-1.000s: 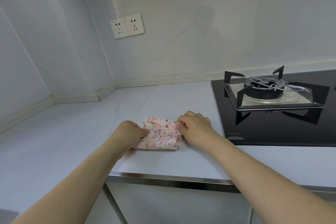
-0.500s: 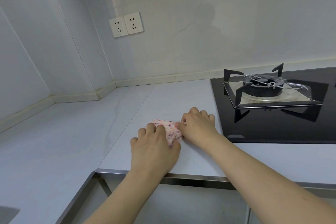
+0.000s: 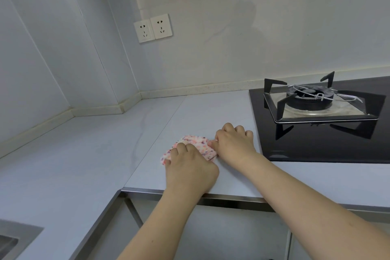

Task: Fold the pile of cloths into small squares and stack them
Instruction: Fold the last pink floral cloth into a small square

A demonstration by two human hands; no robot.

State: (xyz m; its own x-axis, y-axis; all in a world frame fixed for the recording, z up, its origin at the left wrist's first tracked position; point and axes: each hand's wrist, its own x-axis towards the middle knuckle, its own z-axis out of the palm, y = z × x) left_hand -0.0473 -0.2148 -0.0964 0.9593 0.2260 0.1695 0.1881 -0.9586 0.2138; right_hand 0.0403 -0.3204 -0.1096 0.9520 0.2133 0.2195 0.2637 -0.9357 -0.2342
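Both hands meet on the pale surface (image 3: pixel 211 110) beside the black gas hob (image 3: pixel 316 124). Left hand (image 3: pixel 190 167) lies palm-down, fingers curled over the near part of the speckled pink cloth (image 3: pixel 194 145), pressing it flat. Right hand (image 3: pixel 233 143) pinches the cloth's right edge, knuckles bent.

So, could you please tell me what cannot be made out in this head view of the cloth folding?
- Near part of the spotted cloth: covered by the left hand, so its fold state is unclear.
- Right hand grip: its curled fingers hide the cloth's right edge.
- Hob: cut off by the right frame edge.
- Other cloths or a stack: none in view.
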